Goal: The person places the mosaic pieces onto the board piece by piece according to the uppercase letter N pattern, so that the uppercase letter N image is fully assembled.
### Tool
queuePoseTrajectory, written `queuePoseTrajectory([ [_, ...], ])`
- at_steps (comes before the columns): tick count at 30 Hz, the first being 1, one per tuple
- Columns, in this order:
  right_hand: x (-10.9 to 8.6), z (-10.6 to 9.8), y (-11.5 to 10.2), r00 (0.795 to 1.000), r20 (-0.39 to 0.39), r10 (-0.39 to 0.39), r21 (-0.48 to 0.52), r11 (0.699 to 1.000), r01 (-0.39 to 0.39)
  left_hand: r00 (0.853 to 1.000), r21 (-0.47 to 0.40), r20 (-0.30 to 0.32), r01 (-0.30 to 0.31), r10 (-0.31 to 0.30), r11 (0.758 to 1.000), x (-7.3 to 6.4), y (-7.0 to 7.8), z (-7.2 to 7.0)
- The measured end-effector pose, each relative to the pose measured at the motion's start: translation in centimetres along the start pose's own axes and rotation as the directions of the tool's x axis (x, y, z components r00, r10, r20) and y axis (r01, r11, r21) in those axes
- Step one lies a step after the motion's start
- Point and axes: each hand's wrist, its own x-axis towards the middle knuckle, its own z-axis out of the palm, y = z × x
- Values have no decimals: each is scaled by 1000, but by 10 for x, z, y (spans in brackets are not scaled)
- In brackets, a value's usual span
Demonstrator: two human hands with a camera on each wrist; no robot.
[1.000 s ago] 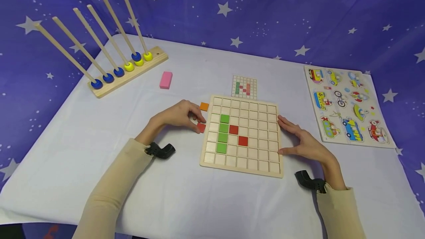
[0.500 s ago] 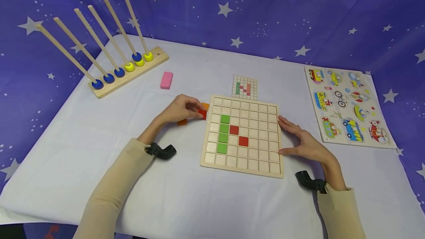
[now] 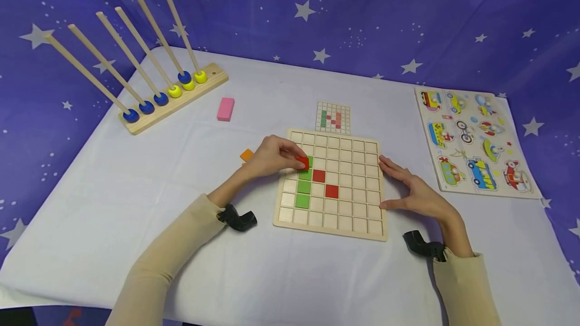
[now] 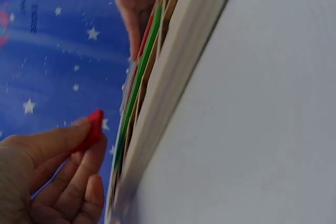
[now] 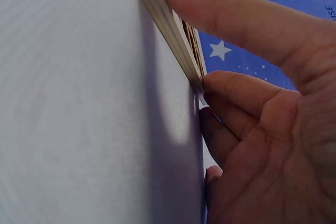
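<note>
My left hand [image 3: 272,156] pinches a red square tile [image 4: 93,131] between thumb and fingers. In the head view it is over the left part of the wooden grid board [image 3: 351,224], overlapping the top of a column of green tiles [image 3: 304,187]. Two other red tiles [image 3: 332,191] lie in cells right of that column. My right hand [image 3: 418,194] touches the board's right edge with thumb and fingertips, and the right wrist view shows these fingers [image 5: 236,90] at the rim. Orange tiles [image 3: 246,155] lie left of the board, partly hidden behind my left hand.
A small pattern card [image 3: 333,117] lies just behind the board. Further left are a pink block [image 3: 225,109] and a peg abacus [image 3: 181,95] with blue and yellow beads. On the right is a vehicle puzzle board [image 3: 473,142]. A starry purple cloth hangs behind the table.
My left hand has picked up the red tile from beside the board and carried it right, over the grid. The right hand has stayed at the board's edge.
</note>
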Motion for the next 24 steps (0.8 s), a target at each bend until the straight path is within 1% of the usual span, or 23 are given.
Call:
queuePoseTrajectory([
  [2, 0, 0, -1, 1000, -1, -7, 4, 1000, 7, 1000, 7, 8, -13, 13, 1000, -1, 6, 6],
  [4, 0, 0, -1, 1000, -3, -8, 7, 1000, 8, 999, 11, 33, -31, 30, 999, -2, 12, 14],
  [7, 0, 0, -1, 1000, -4, 0, 7, 1000, 0, 993, 6, 96, -68, 67, 998, -3, 20, 28],
  [10, -1, 0, 0, 1000, -2, 7, 3, 1000, -7, 984, -19, 154, -88, 90, 996, -3, 30, 44],
  [14, -2, -1, 2, 1000, -2, 11, -2, 1000, -11, 977, -68, 196, -74, 86, 995, -2, 39, 66],
  [17, -2, -2, 3, 1000, -2, 6, -3, 1000, -6, 972, -62, 219, -73, 85, 995, 0, 41, 79],
  [19, -1, -2, 3, 1000, -4, -1, -8, 1000, 1, 967, -33, 232, -103, 108, 994, 0, 41, 86],
  [21, -1, -1, 2, 1000, -3, -7, -7, 1000, 7, 961, 12, 236, -154, 147, 988, 0, 42, 89],
  [24, 0, -1, 1, 1000, -3, -2, -1, 1000, 2, 950, 76, 232, -231, 209, 970, -1, 41, 92],
])
